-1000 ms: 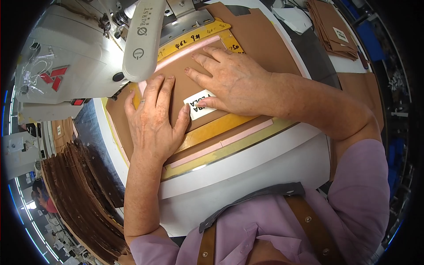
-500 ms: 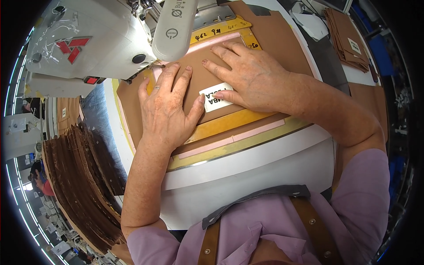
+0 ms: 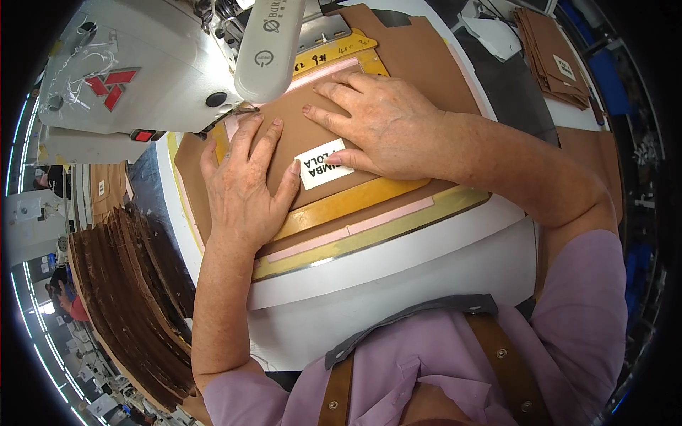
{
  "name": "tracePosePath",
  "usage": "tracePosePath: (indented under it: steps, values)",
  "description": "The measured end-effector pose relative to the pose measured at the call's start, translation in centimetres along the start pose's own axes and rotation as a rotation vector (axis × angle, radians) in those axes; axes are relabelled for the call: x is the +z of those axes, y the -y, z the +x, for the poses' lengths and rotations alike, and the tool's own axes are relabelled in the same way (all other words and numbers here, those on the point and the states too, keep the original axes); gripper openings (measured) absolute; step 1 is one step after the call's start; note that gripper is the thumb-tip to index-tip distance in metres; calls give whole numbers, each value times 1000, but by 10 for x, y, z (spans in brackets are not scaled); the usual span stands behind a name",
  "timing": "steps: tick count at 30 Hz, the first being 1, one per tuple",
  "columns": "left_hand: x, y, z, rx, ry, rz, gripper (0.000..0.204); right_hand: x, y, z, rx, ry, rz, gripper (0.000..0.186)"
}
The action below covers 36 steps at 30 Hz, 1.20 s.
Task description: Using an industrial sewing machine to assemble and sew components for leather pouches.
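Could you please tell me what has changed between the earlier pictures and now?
Against the machine head, the brown panel, its white label and the yellow frame have slid slightly left since half a second ago, the left hand and right hand moving with them. Nothing was visibly taken up or released. Both hands stay spread flat on the panel.

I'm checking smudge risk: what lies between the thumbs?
In the head view, a white label on the brown panel lies between the thumbs of the left hand and right hand.
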State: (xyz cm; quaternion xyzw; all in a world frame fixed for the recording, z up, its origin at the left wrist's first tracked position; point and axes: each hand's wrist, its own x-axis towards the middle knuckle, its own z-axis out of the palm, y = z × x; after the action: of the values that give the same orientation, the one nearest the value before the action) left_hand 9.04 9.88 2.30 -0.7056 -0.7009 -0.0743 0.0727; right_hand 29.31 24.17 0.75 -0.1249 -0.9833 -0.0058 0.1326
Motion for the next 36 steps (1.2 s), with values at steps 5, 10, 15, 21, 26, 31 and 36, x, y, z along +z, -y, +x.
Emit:
tracePosePath:
  steps: [5,10,15,21,26,31,36]
  values:
    - [-6,5,-3,-30,35,24,53,-3,-7,-3,9,69,-33,61]
    - [-4,13,-8,-57,47,9,53,-4,-12,-5,38,98,-32,62]
    - [-4,24,-10,-53,44,46,53,-2,-20,0,-40,12,-113,65]
    - [-7,24,-12,-5,55,108,51,-4,-29,-9,-52,-26,-35,63]
    - [-18,14,-3,-53,96,136,53,2,-28,-7,-31,40,27,64]
    - [-19,-8,12,-65,129,236,58,8,-31,-6,-82,4,-26,64]
    - [5,-16,22,103,25,-134,64,16,-22,4,-107,-40,-38,64]
